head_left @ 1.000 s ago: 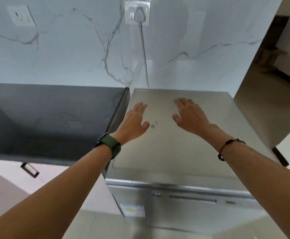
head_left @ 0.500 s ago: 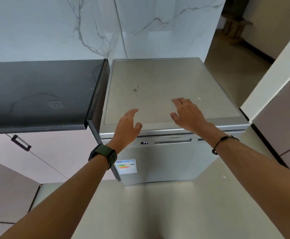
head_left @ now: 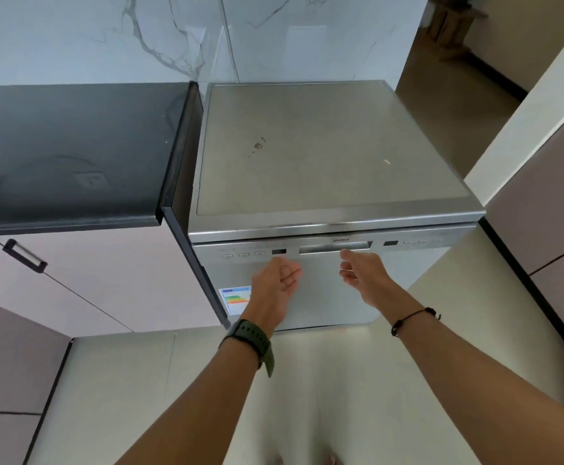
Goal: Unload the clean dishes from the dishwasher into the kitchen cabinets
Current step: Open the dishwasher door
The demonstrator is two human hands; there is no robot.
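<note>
Reaching for dishwasher (head_left: 327, 290) door, shut, dishes presumably inside.
Left hand (head_left: 279, 280) and right hand (head_left: 363, 271) palms-up, loosely curled, empty, just under recessed handle (head_left: 334, 247), probably to pull.

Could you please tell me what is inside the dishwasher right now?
That cannot be seen: the dishwasher door is closed and covers everything inside. Both hands, left hand and right hand, reach toward its handle recess.

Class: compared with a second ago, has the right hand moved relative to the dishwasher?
Yes. The right hand has dropped off the dishwasher top and now sits in front of its door, just below the handle recess.
</note>
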